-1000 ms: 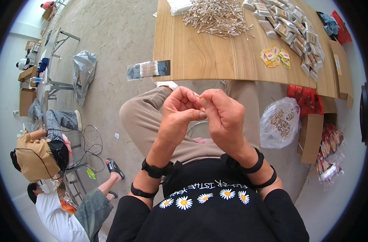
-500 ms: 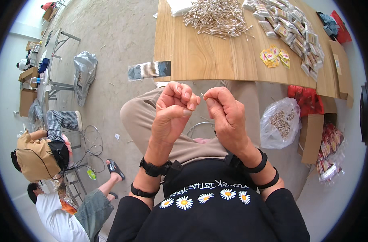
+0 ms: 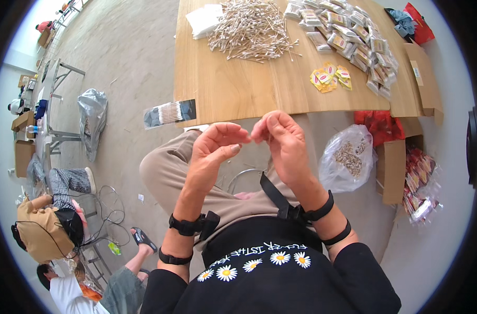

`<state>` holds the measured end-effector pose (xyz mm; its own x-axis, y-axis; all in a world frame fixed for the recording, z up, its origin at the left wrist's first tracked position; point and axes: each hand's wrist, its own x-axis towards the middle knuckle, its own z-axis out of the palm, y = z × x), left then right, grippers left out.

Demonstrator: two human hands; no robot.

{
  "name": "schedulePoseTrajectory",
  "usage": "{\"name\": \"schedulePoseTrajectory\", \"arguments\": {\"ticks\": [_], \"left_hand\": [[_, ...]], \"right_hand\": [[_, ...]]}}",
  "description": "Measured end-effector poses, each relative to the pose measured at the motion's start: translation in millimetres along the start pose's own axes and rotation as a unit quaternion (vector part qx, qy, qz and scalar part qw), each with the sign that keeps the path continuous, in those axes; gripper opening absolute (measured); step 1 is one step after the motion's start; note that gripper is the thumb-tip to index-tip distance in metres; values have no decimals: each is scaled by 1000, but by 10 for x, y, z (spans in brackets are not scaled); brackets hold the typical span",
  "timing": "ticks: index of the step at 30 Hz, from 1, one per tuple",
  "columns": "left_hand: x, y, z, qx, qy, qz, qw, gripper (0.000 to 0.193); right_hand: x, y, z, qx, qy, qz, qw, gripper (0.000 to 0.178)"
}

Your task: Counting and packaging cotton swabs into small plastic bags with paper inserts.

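My left hand [image 3: 213, 150] is raised over my lap, fingers bent and thumb held apart, with nothing visible in it. Close beside its fingertips, my right hand [image 3: 284, 144] is closed in a pinch. Whatever lies between its fingers is too small to make out. Beyond the hands, a clear packet [image 3: 170, 113] with a row of cotton swabs sticks out over the table's near left corner. A loose heap of cotton swabs [image 3: 251, 31] lies farther back on the wooden table [image 3: 238, 89], with yellow cards [image 3: 330, 77] to its right.
Filled swab packs [image 3: 348, 39] are piled at the table's right, and white sheets [image 3: 203, 22] lie left of the heap. Below stand a clear bag of swabs [image 3: 348, 159], a red bag [image 3: 379, 127] and a cardboard box [image 3: 393, 172]. People sit at the left.
The view has shifted, so the table appears lower and farther left. My left fingers have straightened somewhat. The small white tip seen at my right fingertips no longer shows.
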<state>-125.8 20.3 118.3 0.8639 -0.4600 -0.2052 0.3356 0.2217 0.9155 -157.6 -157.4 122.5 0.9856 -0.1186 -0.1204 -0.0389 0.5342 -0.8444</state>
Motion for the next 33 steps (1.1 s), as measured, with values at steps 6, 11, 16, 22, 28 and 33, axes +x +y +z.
{"name": "schedulePoseTrajectory", "arguments": {"ticks": [6, 11, 16, 22, 28, 33], "left_hand": [[213, -213, 193, -10, -25, -51, 998, 21], [370, -291, 350, 13, -47, -25, 998, 14], [455, -303, 354, 37, -14, -40, 998, 9], [586, -302, 424, 47, -41, -50, 997, 6], [788, -353, 563, 51, -67, -57, 995, 7], [796, -445, 290, 123, 6, -20, 992, 21]], "right_hand": [[126, 54, -135, 199, 28, -2, 980, 18], [157, 39, -185, 223, 51, 23, 973, 16], [165, 37, -380, -31, 109, -6, 994, 17], [128, -61, -688, -293, 164, -8, 942, 19], [191, -222, -978, -325, 199, 28, 924, 25], [646, -442, -2214, -303, 410, -137, 849, 19]]}}
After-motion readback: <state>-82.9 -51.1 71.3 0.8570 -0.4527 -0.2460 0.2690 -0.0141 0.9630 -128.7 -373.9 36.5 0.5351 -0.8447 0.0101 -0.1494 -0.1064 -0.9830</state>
